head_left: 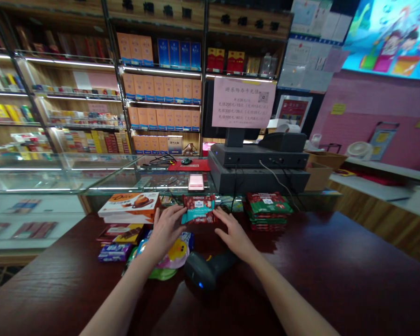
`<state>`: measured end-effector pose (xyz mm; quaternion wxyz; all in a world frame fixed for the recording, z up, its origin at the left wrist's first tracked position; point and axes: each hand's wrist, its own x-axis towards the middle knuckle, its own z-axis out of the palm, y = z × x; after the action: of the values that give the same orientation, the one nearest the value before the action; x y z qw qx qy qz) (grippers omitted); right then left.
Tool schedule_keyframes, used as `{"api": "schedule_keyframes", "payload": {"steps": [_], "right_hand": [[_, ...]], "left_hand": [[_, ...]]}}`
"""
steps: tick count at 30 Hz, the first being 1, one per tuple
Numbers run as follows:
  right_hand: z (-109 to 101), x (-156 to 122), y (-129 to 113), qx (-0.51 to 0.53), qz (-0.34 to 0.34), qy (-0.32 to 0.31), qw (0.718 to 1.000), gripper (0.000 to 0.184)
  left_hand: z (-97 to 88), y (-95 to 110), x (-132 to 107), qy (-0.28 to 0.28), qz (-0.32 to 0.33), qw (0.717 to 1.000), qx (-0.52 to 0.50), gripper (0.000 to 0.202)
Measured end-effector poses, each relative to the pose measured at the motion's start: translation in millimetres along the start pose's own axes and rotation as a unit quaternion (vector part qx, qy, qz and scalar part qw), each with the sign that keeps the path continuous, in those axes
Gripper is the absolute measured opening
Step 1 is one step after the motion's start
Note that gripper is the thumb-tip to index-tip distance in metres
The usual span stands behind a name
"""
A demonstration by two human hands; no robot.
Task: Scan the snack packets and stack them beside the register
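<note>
Your left hand (165,232) and right hand (234,235) sit on either side of a red and teal snack bar packet (198,209), which is at the far edge of the dark wooden desk (339,266). Your fingers (177,213) are spread fairly wide, with the tips at the packet's two ends; I cannot tell whether they grip it or only touch it. The packet should be light and slightly stiff, but its glossy wrapper may slip. Take it by the long edges near the middle, not by the crimped ends (a thin bar could snap if flexed). A black handheld barcode scanner (203,271) lies just below your hands, an orange snack box (129,207) sits to the left, and a stack of red and green packets (268,210) sits to the right.
</note>
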<state>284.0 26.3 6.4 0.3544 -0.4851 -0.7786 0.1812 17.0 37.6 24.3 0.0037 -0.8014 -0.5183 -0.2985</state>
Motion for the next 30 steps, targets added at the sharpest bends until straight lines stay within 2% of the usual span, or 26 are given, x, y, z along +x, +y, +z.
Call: {"api": "schedule_keyframes", "payload": {"steps": [5, 13, 22, 27, 30], "right_hand": [[3.8, -4.0, 1.7, -0.044, -0.064, 0.036, 0.996, 0.063], [6.1, -8.4, -0.2, -0.077, -0.149, 0.16, 0.973, 0.053], [-3.5, -11.6, 2.1, -0.087, -0.241, 0.237, 0.937, 0.051], [-8.2, -13.0, -3.2, -0.07, -0.246, 0.266, 0.929, 0.039], [-8.5, -13.8, -7.1, -0.067, -0.224, 0.285, 0.93, 0.027]], "left_hand": [[-4.2, 1.7, -11.1, 0.046, 0.053, 0.997, 0.034, 0.052], [-0.9, 5.3, -15.9, 0.121, 0.098, 0.987, 0.031, 0.045], [0.9, 8.9, -17.5, 0.155, 0.149, 0.977, 0.008, 0.046], [2.0, 10.2, -17.3, 0.148, 0.167, 0.975, -0.016, 0.04], [2.4, 15.8, -17.9, 0.154, 0.152, 0.976, -0.036, 0.032]]}}
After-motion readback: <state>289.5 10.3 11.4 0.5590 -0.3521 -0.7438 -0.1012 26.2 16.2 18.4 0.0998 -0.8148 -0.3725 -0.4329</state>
